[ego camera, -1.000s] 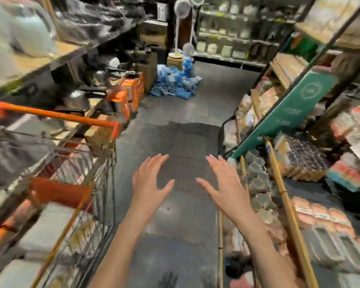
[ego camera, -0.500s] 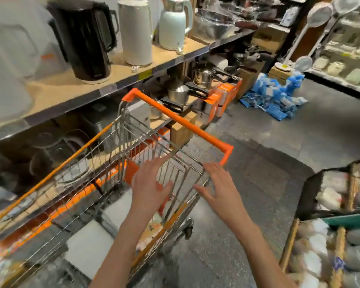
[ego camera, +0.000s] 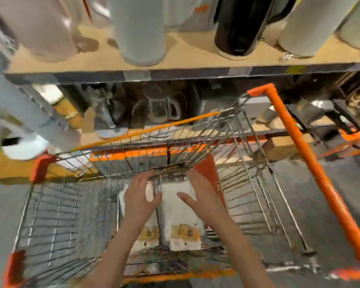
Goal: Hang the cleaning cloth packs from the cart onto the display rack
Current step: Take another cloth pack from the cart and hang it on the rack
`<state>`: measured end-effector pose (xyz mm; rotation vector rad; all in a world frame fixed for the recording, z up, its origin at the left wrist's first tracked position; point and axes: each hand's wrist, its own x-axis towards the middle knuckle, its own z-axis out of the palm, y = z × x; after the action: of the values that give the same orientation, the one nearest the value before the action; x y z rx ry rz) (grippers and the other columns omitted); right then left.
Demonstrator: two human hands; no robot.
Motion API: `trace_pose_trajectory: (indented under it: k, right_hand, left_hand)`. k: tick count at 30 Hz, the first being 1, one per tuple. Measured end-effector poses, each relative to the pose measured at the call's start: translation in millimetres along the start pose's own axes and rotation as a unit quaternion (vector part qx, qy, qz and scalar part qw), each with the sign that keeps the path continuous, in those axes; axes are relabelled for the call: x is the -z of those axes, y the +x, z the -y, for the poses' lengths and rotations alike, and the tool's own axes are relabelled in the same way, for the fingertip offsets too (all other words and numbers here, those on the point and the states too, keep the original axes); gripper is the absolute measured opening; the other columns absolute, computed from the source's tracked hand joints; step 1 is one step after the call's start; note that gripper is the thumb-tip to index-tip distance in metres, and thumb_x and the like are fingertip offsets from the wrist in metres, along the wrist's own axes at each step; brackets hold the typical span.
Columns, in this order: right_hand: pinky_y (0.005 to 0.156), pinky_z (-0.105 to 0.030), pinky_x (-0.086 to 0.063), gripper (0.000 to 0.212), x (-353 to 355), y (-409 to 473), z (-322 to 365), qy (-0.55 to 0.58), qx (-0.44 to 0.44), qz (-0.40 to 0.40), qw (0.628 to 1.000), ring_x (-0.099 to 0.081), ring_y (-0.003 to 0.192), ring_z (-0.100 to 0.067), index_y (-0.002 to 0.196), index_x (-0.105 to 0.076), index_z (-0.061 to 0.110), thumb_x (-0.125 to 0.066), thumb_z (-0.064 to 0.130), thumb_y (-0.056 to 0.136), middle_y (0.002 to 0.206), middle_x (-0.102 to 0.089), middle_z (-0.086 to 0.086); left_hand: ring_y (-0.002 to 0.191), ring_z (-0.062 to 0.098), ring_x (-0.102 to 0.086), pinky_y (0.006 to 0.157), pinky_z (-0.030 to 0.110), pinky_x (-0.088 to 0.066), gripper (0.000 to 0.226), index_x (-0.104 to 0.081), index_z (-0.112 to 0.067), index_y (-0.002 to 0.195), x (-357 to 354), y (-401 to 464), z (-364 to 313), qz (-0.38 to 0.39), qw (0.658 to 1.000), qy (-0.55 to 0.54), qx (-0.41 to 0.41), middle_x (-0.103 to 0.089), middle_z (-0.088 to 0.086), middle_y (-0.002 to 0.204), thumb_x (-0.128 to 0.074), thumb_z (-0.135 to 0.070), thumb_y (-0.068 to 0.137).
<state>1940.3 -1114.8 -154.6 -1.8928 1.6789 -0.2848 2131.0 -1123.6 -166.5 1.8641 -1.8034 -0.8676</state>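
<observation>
I look straight down into a wire shopping cart [ego camera: 50, 225] with an orange handle [ego camera: 312, 163]. White cleaning cloth packs [ego camera: 181, 215] with tan labels lie flat on its bottom, side by side. Both my hands reach down inside the basket. My left hand [ego camera: 140, 196] hovers over the left pack with fingers spread and relaxed. My right hand [ego camera: 204, 196] is just over the right pack, fingers straight and thumb out. Neither hand holds anything. The display rack is out of view.
A wooden shelf [ego camera: 185, 59] holding kettles and jugs runs along the far side of the cart. A lower shelf carries glass pots [ego camera: 160, 107] and pans. Grey floor [ego camera: 312, 204] lies to the right of the cart.
My view has swung from the aisle and rack over to the cart, then down into it. Both hands have gone from above the cart's rim down into the basket, close over the packs.
</observation>
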Motion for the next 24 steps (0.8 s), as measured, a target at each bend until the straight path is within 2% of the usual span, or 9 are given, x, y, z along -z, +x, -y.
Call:
trace_pose_trajectory:
  k: [4,6,11,15,18,21,24]
  right_hand:
    - [0.11,-0.02,-0.004,0.065,-26,46,-2,0.007,0.039,0.095,0.995,-0.011,0.144,-0.012,0.148,-0.02,0.019,-0.045,0.047,0.095,0.157,-0.016,0.001]
    - [0.113,-0.024,-0.008,0.065,-42,66,-2,0.03,0.033,0.139,0.989,-0.012,0.144,-0.013,0.148,-0.021,0.019,-0.046,0.046,0.095,0.157,-0.016,0.0]
    - [0.111,-0.033,-0.024,0.068,-102,110,1,0.075,0.005,0.22,0.973,-0.019,0.142,-0.016,0.147,-0.023,0.023,-0.054,0.046,0.091,0.156,-0.022,0.001]
    - [0.108,-0.029,-0.027,0.071,-155,139,-8,0.088,-0.022,0.249,0.964,-0.024,0.14,-0.014,0.147,-0.024,0.023,-0.06,0.041,0.089,0.155,-0.023,0.002]
    - [0.102,-0.022,-0.029,0.072,-187,161,-21,0.092,-0.036,0.249,0.964,-0.03,0.136,-0.014,0.145,-0.027,0.022,-0.066,0.032,0.086,0.151,-0.03,0.002]
    - [0.101,-0.022,-0.03,0.073,-214,187,-33,0.074,-0.04,0.255,0.963,-0.034,0.134,-0.016,0.144,-0.03,0.022,-0.069,0.029,0.084,0.148,-0.034,0.0]
    - [0.096,-0.021,-0.032,0.067,-238,210,-43,0.064,-0.034,0.266,0.961,-0.038,0.13,-0.019,0.14,-0.037,0.021,-0.071,0.025,0.083,0.144,-0.04,-0.002]
  left_hand:
    - [0.132,0.025,-0.04,0.108,0.041,-0.034,0.059,-0.045,-0.015,0.138,-9,-2,23,-0.038,0.995,-0.054,0.079,-0.046,0.007,0.141,-0.07,-0.02,0.085]
    - [0.133,0.025,-0.039,0.109,0.037,-0.031,0.063,-0.043,-0.013,0.14,-12,-3,40,-0.045,0.989,-0.067,0.122,-0.044,0.006,0.143,-0.071,-0.018,0.084]
    - [0.131,0.027,-0.041,0.107,0.044,-0.033,0.067,-0.041,-0.011,0.141,-26,14,88,-0.06,0.977,-0.076,0.192,-0.047,0.008,0.141,-0.073,-0.016,0.082]
    - [0.13,0.024,-0.04,0.108,0.038,-0.032,0.07,-0.04,-0.011,0.141,-46,34,123,-0.07,0.969,-0.098,0.214,-0.045,0.007,0.141,-0.074,-0.015,0.081]
    - [0.128,0.028,-0.043,0.106,0.037,-0.034,0.072,-0.041,-0.006,0.14,-66,46,157,-0.073,0.966,-0.092,0.232,-0.046,0.012,0.14,-0.077,-0.013,0.078]
    - [0.134,0.025,-0.038,0.109,0.041,-0.033,0.077,-0.035,-0.011,0.144,-89,53,192,-0.068,0.955,-0.113,0.264,-0.04,0.008,0.147,-0.076,-0.017,0.079]
    - [0.135,0.022,-0.035,0.109,0.036,-0.03,0.081,-0.03,-0.017,0.148,-112,60,222,-0.066,0.944,-0.133,0.295,-0.037,0.004,0.149,-0.075,-0.023,0.081]
